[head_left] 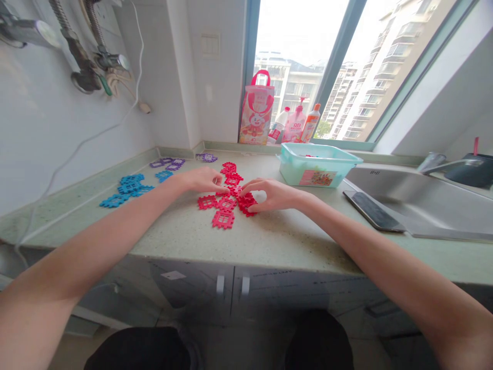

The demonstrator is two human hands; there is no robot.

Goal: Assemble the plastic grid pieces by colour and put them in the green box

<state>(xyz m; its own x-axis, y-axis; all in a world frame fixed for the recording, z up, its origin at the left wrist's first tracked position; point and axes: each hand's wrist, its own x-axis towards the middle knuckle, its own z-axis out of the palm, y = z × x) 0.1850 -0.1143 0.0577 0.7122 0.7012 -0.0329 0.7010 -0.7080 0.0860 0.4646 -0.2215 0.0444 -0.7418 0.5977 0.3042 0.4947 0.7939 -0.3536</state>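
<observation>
Several red interlocking plastic tiles [224, 217] lie on the speckled green countertop [269, 241]. My left hand [200, 180] rests on the counter beside the tiles, its fingertips pinched at a red tile near the cluster's middle. My right hand [269, 195] is curled over the right side of the cluster, fingers closed on red tiles [246, 203]. More red tiles [229, 168] lie just beyond the hands.
Blue tiles [127, 189] and purple tiles [167, 164] lie at the left. A light green plastic bin [318, 164] stands behind my right hand. A phone [373, 210] lies by the steel sink [423, 200]. A pink bag [257, 110] and bottles [296, 125] stand on the windowsill.
</observation>
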